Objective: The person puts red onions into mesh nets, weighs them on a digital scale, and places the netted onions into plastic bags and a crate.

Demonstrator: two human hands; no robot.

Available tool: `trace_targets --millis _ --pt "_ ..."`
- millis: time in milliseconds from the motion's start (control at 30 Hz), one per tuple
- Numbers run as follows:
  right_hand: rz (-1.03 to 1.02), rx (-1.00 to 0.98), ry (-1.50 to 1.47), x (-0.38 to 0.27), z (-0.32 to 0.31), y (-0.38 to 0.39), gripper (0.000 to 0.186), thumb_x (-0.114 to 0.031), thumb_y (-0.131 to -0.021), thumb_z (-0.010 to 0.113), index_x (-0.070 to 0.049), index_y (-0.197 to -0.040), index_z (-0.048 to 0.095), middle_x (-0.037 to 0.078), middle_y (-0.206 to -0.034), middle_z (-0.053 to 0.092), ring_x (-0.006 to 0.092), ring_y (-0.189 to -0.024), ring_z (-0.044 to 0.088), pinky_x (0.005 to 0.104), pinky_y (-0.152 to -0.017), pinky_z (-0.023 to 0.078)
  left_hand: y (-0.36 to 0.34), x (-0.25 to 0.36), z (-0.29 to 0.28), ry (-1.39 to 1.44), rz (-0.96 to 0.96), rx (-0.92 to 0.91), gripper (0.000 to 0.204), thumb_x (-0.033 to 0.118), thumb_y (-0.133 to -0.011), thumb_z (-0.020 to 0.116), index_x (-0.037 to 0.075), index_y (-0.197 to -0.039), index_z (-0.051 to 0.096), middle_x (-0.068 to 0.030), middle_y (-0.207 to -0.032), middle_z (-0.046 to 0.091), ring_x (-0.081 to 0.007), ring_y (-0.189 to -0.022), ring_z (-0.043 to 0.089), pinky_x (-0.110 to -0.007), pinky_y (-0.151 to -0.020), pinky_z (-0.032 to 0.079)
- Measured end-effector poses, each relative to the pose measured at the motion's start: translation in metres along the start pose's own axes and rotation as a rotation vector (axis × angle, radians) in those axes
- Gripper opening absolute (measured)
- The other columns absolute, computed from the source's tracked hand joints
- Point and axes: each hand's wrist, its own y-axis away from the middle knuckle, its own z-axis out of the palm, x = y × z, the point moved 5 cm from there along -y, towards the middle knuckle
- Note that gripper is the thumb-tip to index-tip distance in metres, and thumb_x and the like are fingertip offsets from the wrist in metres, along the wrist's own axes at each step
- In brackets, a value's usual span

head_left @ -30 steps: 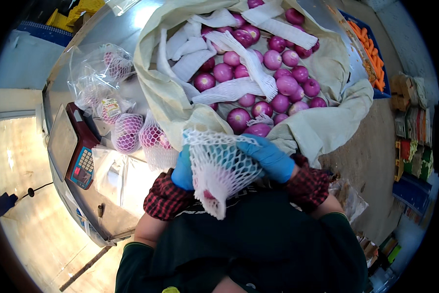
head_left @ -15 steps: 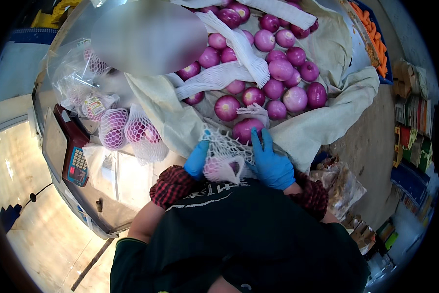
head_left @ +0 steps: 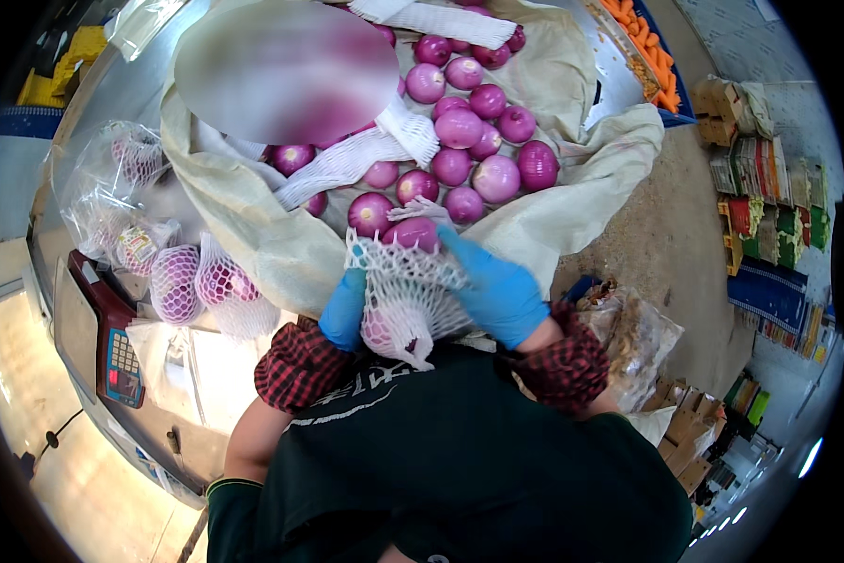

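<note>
Both my hands wear blue gloves and work in front of my chest. My left hand [head_left: 345, 308] is closed on the left side of a white mesh net bag [head_left: 411, 298]. A red onion [head_left: 375, 330] shows through the mesh at its lower end. At the net's mouth is another red onion [head_left: 414, 232], with the mesh edge lying over its lower part. My right hand [head_left: 499, 293] grips that onion from its right side, its fingertips slightly blurred and partly hidden by the net. Behind it, loose red onions [head_left: 497, 178] lie on a pale cloth [head_left: 239, 246].
Left on the table are filled onion nets [head_left: 175, 284], clear plastic bags [head_left: 103, 202] and a dark red weighing scale [head_left: 112, 342] with a keypad. White net sleeves [head_left: 356, 164] lie across the onions. A blue crate of carrots [head_left: 661, 66] stands far right. A blurred oval hides the upper left.
My view has shifted, so the table contents sit further left. The net's mouth has come up over the lower part of the onion. My right hand's spread fingers have moved along the onion's right side.
</note>
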Motion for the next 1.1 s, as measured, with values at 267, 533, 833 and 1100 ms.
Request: trace_targets --millis 267,533,833,1100 --pt "-0.084 -0.072 0.263 0.144 0.011 -0.074 0.055 -0.030 -0.083 0.054 -0.008 -0.131 0.041 0.019 -0.117 0.055 0.0327 -0.088 0.062 0.0384 -0.075 0.050 -0.148 -0.031 0.064 0.087 -0.214 0.135 0.040 0.032 -0.098 0.031 0.003 -0.110 0.055 -0.0119 -0.108 0.061 -0.0225 -0.093 0.061 -0.037 -0.086 0.048" --pt "0.022 0.105 -0.417 0.154 0.000 -0.067 0.061 -0.009 -0.081 0.060 -0.006 -0.137 0.037 0.016 -0.130 0.050 0.0264 -0.117 0.051 0.0347 -0.097 0.040 -0.159 -0.029 0.060 0.142 -0.114 -0.072 0.042 0.042 -0.098 0.035 0.008 -0.104 0.058 -0.0079 -0.097 0.063 -0.0197 -0.085 0.060 -0.034 -0.081 0.049" --pt "0.133 -0.745 -1.469 0.017 0.043 -0.036 0.043 -0.032 -0.097 0.041 -0.004 -0.130 0.044 0.009 -0.124 0.053 0.0172 -0.111 0.051 0.0290 -0.097 0.040 -0.006 0.034 0.045 -0.306 -0.131 -0.138 0.037 0.021 -0.095 0.045 0.000 -0.126 0.048 -0.0100 -0.122 0.055 -0.0153 -0.105 0.055 -0.028 -0.095 0.044" --pt "-0.308 -0.299 -0.615 -0.112 0.046 -0.113 0.047 -0.026 -0.086 0.060 -0.002 -0.124 0.047 0.018 -0.099 0.059 0.0288 -0.089 0.060 0.0355 -0.079 0.047 0.099 0.104 0.008 -0.339 0.423 0.081 0.040 0.023 -0.097 0.037 -0.002 -0.127 0.045 -0.0143 -0.123 0.054 -0.0246 -0.109 0.056 -0.036 -0.097 0.044"
